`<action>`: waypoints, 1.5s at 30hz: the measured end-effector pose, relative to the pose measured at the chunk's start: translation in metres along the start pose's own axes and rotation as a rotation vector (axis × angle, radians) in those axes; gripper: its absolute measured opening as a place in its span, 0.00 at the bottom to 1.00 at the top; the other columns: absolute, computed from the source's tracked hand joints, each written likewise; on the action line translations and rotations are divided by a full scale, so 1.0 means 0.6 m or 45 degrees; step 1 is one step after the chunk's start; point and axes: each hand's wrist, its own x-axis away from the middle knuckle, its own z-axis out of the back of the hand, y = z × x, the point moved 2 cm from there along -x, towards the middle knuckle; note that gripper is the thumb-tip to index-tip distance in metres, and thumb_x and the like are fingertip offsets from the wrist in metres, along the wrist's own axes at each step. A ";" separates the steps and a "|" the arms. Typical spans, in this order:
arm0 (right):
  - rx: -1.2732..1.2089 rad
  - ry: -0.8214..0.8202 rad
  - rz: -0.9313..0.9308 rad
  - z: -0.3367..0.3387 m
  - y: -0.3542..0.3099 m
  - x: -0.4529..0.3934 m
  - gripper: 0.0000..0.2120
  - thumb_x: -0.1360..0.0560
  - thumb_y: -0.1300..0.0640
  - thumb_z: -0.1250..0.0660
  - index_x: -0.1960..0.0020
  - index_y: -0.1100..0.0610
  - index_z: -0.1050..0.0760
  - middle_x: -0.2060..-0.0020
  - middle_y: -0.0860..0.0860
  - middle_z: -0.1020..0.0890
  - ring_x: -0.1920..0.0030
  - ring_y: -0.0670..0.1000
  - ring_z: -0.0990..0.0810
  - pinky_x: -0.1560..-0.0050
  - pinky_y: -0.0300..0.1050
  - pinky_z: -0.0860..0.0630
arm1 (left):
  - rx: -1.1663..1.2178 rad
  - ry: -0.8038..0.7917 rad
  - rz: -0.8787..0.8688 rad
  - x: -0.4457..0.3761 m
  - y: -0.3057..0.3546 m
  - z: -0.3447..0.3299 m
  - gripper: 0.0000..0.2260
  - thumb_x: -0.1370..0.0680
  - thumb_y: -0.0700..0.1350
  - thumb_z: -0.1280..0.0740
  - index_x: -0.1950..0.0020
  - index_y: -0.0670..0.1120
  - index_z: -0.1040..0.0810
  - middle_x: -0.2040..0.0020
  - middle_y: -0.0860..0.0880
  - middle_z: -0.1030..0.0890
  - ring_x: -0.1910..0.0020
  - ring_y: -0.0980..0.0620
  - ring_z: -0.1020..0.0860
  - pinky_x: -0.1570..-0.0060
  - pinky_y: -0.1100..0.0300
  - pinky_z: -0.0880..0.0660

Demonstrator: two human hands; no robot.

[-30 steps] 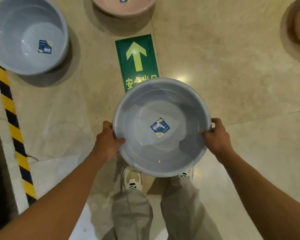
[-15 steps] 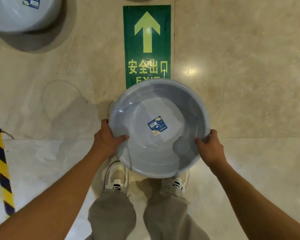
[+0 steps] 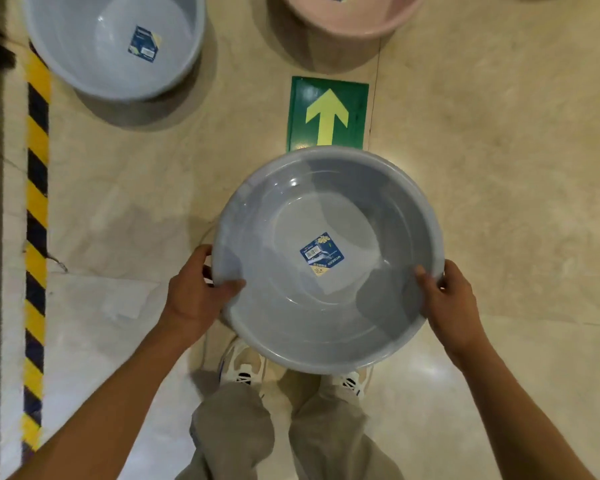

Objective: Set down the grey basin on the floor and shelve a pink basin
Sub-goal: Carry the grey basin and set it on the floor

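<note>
I see the grey basin (image 3: 328, 261) held above the floor (image 3: 499, 168), over the person's shoes (image 3: 243, 367). The left hand (image 3: 196, 296) clasps its left rim, thumb inside; the right hand (image 3: 451, 303) clasps the right rim likewise. A blue sticker (image 3: 321, 253) sits in its bottom (barcode visible, print too small to read). A pink basin (image 3: 350, 12) stands beyond the green arrow sign (image 3: 328, 114), a second grey basin (image 3: 115, 39) by the striped tape (image 3: 37, 202).

Grey basin (image 3: 328, 261) held by its rim: left hand (image 3: 196, 292), right hand (image 3: 451, 299), thumbs inside. On the floor (image 3: 499, 168) ahead: second grey basin (image 3: 115, 43), pink basin (image 3: 350, 15), arrow sign (image 3: 327, 114).
</note>
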 end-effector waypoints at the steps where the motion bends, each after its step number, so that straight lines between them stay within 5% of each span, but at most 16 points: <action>1: -0.004 0.019 0.050 0.006 -0.030 0.013 0.12 0.20 0.46 0.37 0.41 0.51 0.25 0.54 0.46 0.20 0.54 0.51 0.20 0.59 0.48 0.24 | 0.036 0.028 -0.004 0.011 0.010 0.023 0.26 0.29 0.45 0.20 0.35 0.51 0.25 0.53 0.52 0.19 0.54 0.45 0.17 0.54 0.43 0.17; 4: 0.049 0.045 0.198 0.016 -0.126 0.052 0.08 0.19 0.48 0.38 0.43 0.48 0.25 0.55 0.41 0.20 0.58 0.38 0.21 0.67 0.31 0.29 | 0.120 0.120 -0.075 0.042 0.034 0.104 0.23 0.29 0.44 0.21 0.38 0.56 0.24 0.56 0.60 0.17 0.59 0.57 0.15 0.62 0.59 0.16; 7: 0.126 0.047 0.335 0.021 -0.233 0.084 0.06 0.19 0.49 0.38 0.44 0.48 0.25 0.58 0.41 0.20 0.59 0.33 0.23 0.70 0.29 0.30 | 0.136 0.215 -0.180 0.068 0.067 0.191 0.19 0.27 0.45 0.23 0.39 0.55 0.24 0.60 0.70 0.17 0.61 0.71 0.18 0.68 0.76 0.24; 11: 0.178 0.058 0.469 0.017 -0.362 0.112 0.06 0.19 0.51 0.37 0.43 0.48 0.25 0.57 0.40 0.20 0.58 0.32 0.23 0.67 0.30 0.33 | 0.159 0.313 -0.247 0.079 0.108 0.291 0.16 0.27 0.47 0.24 0.41 0.52 0.22 0.56 0.61 0.18 0.60 0.72 0.19 0.67 0.78 0.25; 15: 0.201 0.045 0.573 -0.006 -0.463 0.113 0.11 0.20 0.52 0.35 0.38 0.47 0.25 0.56 0.35 0.22 0.57 0.32 0.23 0.63 0.35 0.30 | 0.226 0.411 -0.257 0.063 0.145 0.368 0.14 0.26 0.47 0.24 0.42 0.53 0.21 0.56 0.60 0.17 0.59 0.67 0.18 0.67 0.75 0.23; 20: 0.250 -0.013 0.631 -0.065 -0.553 0.058 0.11 0.21 0.54 0.35 0.39 0.52 0.25 0.57 0.42 0.20 0.58 0.41 0.22 0.63 0.35 0.31 | 0.291 0.510 -0.218 -0.005 0.183 0.420 0.16 0.24 0.46 0.25 0.38 0.54 0.22 0.55 0.62 0.19 0.59 0.60 0.19 0.67 0.74 0.24; 28: 0.384 -0.174 0.742 -0.194 -0.690 -0.097 0.20 0.25 0.47 0.39 0.38 0.57 0.26 0.56 0.51 0.20 0.59 0.54 0.24 0.60 0.47 0.31 | 0.194 0.571 -0.113 -0.197 0.212 0.491 0.20 0.22 0.46 0.28 0.30 0.49 0.24 0.45 0.50 0.17 0.51 0.49 0.19 0.53 0.54 0.21; 34: 0.401 -0.237 0.786 -0.277 -0.787 -0.216 0.19 0.21 0.56 0.34 0.32 0.59 0.30 0.44 0.60 0.19 0.48 0.63 0.21 0.53 0.50 0.27 | 0.142 0.582 -0.096 -0.339 0.225 0.526 0.14 0.21 0.48 0.30 0.38 0.60 0.24 0.52 0.63 0.20 0.55 0.62 0.21 0.62 0.69 0.29; 36: 0.457 -0.235 0.794 -0.305 -0.814 -0.252 0.20 0.22 0.57 0.34 0.31 0.59 0.31 0.45 0.60 0.19 0.50 0.63 0.20 0.56 0.49 0.29 | 0.113 0.610 -0.056 -0.381 0.225 0.531 0.14 0.21 0.50 0.31 0.35 0.57 0.24 0.51 0.60 0.20 0.56 0.64 0.23 0.62 0.70 0.32; 45: 0.647 -0.190 0.708 -0.418 -0.866 -0.380 0.17 0.22 0.53 0.36 0.37 0.62 0.30 0.49 0.61 0.20 0.53 0.64 0.21 0.60 0.50 0.30 | 0.037 0.561 0.049 -0.540 0.207 0.536 0.20 0.20 0.48 0.32 0.29 0.46 0.28 0.39 0.44 0.19 0.44 0.41 0.21 0.43 0.48 0.24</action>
